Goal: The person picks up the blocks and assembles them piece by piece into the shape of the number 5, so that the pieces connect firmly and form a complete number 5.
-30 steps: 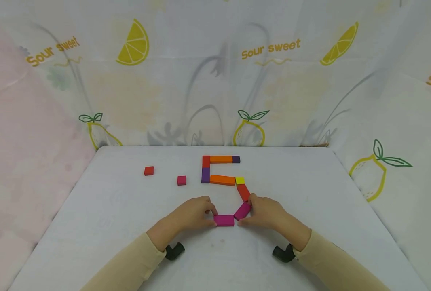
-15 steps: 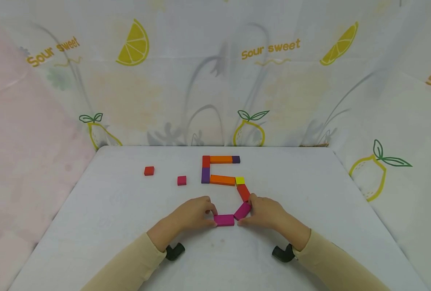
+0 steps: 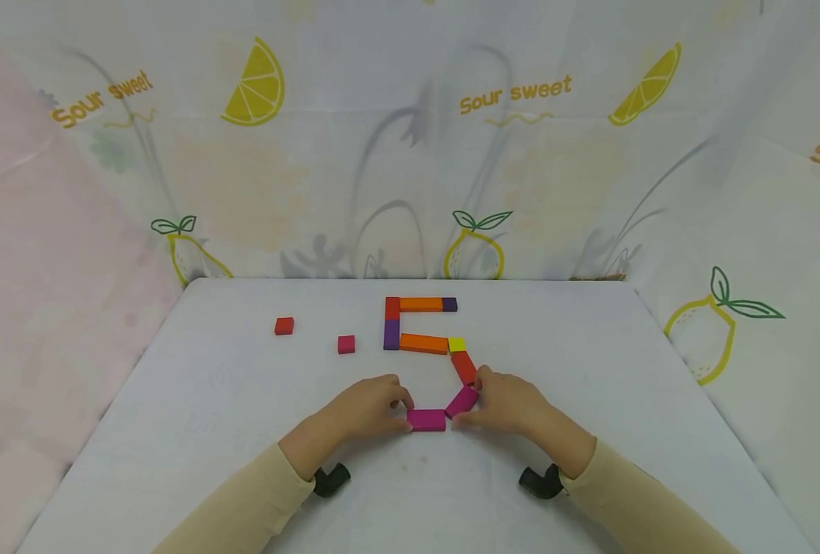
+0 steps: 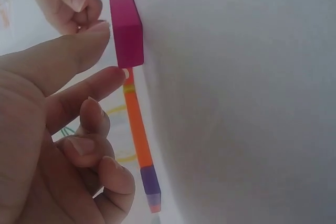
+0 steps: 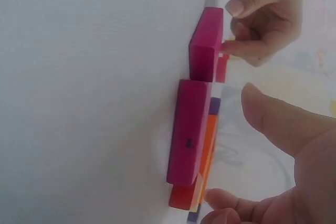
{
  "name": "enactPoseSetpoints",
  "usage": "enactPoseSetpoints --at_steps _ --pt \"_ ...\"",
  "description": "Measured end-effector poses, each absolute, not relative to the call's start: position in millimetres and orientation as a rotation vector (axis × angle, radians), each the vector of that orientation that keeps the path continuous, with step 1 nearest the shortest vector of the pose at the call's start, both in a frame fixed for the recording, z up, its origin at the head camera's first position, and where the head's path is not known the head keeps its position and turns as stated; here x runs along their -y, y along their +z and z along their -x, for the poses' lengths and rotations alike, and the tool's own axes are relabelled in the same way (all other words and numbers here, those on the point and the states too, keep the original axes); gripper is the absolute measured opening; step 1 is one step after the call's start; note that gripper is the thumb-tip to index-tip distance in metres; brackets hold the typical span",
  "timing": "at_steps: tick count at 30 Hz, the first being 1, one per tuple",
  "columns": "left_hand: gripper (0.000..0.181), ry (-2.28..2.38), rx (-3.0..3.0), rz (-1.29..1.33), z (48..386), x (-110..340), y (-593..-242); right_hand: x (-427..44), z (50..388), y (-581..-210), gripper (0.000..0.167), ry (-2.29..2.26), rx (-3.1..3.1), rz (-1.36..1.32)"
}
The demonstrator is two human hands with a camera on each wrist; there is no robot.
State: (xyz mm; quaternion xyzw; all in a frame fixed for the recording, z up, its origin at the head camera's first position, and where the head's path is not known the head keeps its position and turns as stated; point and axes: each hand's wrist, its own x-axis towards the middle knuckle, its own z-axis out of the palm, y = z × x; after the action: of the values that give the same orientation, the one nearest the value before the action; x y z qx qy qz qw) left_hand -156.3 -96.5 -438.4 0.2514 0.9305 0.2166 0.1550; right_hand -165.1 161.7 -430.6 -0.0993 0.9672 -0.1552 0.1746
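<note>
In the head view my left hand [image 3: 365,408] pinches the left end of a flat magenta block [image 3: 427,420], thumb at its near corner and index finger at the far one. The left wrist view shows that magenta block [image 4: 128,35] close to both fingertips, other fingers curled. My right hand [image 3: 514,404] spans a second magenta block [image 3: 461,401], which slants against the first. In the right wrist view, the thumb stands apart from this slanted block [image 5: 188,132], and the index tip lies near a red block [image 5: 181,196]. The slanted block meets the red block [image 3: 463,368] above it.
A yellow cube [image 3: 456,345], two orange blocks [image 3: 420,305], a purple block [image 3: 391,335] and others continue the line, shaped like a 5. A red cube [image 3: 284,326] and a pink-red cube [image 3: 346,344] lie apart on the left of the white table [image 3: 209,431].
Both hands stay almost still around the two magenta blocks. The left magenta block shows at most a tiny shift; the other blocks keep their places.
</note>
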Motion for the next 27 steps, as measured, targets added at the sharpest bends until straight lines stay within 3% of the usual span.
enactPoseSetpoints --at_steps 11,18,27 --pt "0.025 0.697 -2.781 -0.631 162.8 115.5 -431.4 -159.1 165.4 -421.6 0.029 -0.659 -2.742 0.536" --pt "0.024 0.75 -2.893 -0.537 172.4 127.7 -425.7 -153.6 165.9 -425.2 0.024 -0.739 -2.691 0.675" --pt "0.029 0.84 -2.985 -0.324 194.6 156.0 -429.9 -145.7 160.5 -432.2 0.031 -0.699 -2.656 0.783"
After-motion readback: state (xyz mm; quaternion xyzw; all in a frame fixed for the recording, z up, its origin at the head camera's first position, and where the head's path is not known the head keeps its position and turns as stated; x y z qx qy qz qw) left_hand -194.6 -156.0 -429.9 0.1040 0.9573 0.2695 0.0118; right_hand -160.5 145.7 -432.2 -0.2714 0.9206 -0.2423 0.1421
